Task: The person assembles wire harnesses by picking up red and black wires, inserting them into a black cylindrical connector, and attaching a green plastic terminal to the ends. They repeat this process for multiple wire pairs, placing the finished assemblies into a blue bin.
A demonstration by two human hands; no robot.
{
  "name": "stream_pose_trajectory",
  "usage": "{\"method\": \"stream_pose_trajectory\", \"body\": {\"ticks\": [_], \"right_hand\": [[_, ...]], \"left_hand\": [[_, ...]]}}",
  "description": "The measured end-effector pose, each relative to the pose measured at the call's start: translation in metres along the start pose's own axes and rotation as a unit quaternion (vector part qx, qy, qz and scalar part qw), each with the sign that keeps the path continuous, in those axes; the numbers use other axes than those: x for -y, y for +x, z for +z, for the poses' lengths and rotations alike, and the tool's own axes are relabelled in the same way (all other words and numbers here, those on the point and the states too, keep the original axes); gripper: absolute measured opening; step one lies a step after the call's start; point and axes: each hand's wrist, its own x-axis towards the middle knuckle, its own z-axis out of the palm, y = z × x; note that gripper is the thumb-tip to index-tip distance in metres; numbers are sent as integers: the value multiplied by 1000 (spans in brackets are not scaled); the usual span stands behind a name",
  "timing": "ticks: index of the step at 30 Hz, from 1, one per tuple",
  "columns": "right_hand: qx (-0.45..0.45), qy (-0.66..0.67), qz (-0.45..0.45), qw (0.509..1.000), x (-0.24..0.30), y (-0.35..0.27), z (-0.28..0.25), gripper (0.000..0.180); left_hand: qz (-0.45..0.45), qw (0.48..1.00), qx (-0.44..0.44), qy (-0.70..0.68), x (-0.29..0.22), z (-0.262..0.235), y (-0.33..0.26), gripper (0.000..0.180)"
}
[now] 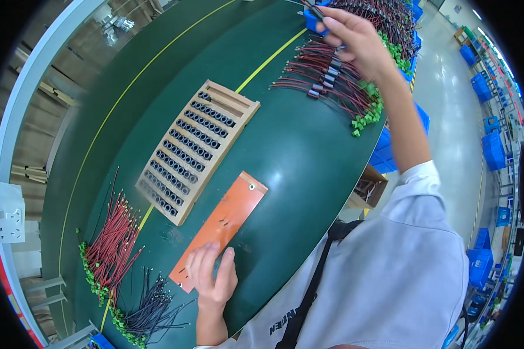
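My left hand (214,273) rests on the near end of a long orange board (230,206), its fingers lightly bent and the thumb apart, with nothing seen in it. The board has a few dark slots and a small round fitting near each end. Out at the far right, my right hand (355,42) pinches a slim black piece (314,9); its exact kind is too small to make out. Below that hand lie red and black wires (308,72) with green connectors (367,110), gathered in bundles by dark bands.
Beyond the board stands a wooden rack (221,152) with rows of black round parts. Red wires (113,238) and black wires (154,305), with green ends, lie at the left on the green table (297,139). Blue bins (311,23) filled with wires stand at the far right edge.
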Motion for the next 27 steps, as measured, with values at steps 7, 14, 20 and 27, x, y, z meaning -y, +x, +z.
{"method": "stream_pose_trajectory", "body": {"ticks": [7, 14, 20, 27], "right_hand": [[-56, -494, -100, 862, -117, 92, -201, 25], [-42, -616, -61, 784, -145, 67, -198, 23], [1, -687, -54, 725, -149, 72, -178, 31], [49, -790, -97, 603, -179, 91, -264, 36]], "left_hand": [[3, 990, 99, -98, 13, 47, -10, 29], [-37, 987, 98, -120, 16, 49, -13, 27], [-45, 985, 109, -128, 19, 45, -17, 27], [-25, 987, 92, -130, 30, 45, -36, 24]]}}
